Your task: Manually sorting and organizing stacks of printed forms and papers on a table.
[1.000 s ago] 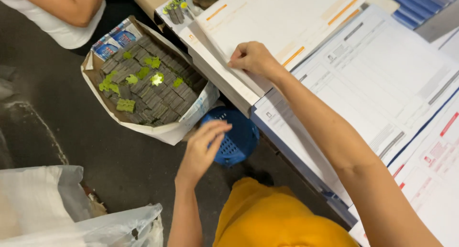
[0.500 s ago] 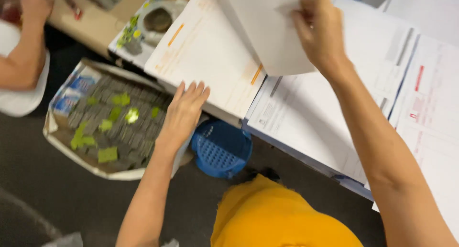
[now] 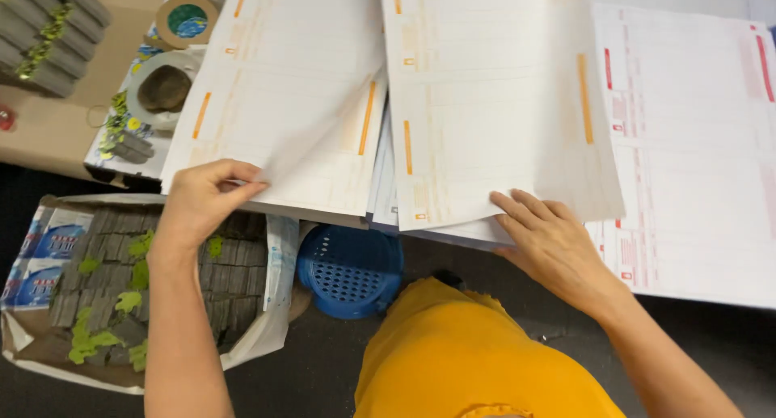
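My left hand (image 3: 204, 200) pinches the lower corner of the top sheet (image 3: 323, 135) of a stack of large white printed forms with orange marks (image 3: 283, 78), lifting that sheet slightly. Over to the right, my right hand (image 3: 550, 244) lies flat on the near edge of a second stack of orange-marked forms (image 3: 485, 103), fingers spread, pressing it down. Both stacks lie on the table in front of me, side by side and slightly overlapping.
White forms with red print (image 3: 695, 159) lie to the right. A blue perforated basket (image 3: 349, 271) sits under the table edge. On the floor at left stands a box of grey bundles with green tags (image 3: 105, 297). A tape roll (image 3: 186, 19) and a bowl (image 3: 164, 88) sit at back left.
My left hand rose from near the blue basket to the left stack's corner. My right hand let go of the raised sheet and came down flat on the right stack.
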